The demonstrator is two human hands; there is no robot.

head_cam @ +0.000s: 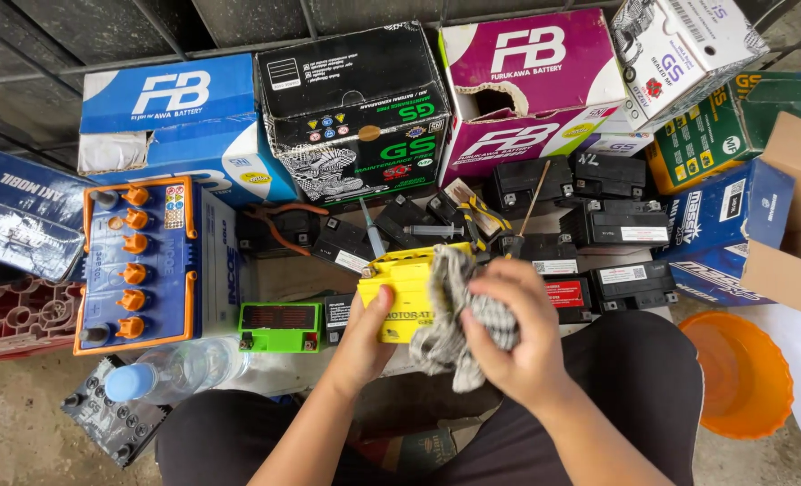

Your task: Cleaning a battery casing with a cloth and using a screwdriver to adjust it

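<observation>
**Inspector:** Knees in dark trousers (643, 378) frame the lower view. Between them, the left hand (364, 346) grips the side of a small yellow battery (405, 292), fingers closed round its casing. The right hand (517, 346) is closed on a grey patterned rag (445, 315), pressed against the battery's right face.

**Clerk:** Step in hand?

**Inspector:** Wiping the casing, by my reading. The next stroke calls for a steady left grip while the rag is worked over the top edge.

**Clerk:** Containers?

**Inspector:** An orange bucket (742, 378) sits at right; it appears to hold only a little liquid, though I cannot tell for certain. A plastic bottle (180, 369) with a blue cap lies at left, just below a large blue battery (139, 261) with orange caps. Cardboard boxes (355, 108) line the back; contents hidden. Small black batteries (612, 225) lie loose on the floor behind.
</observation>
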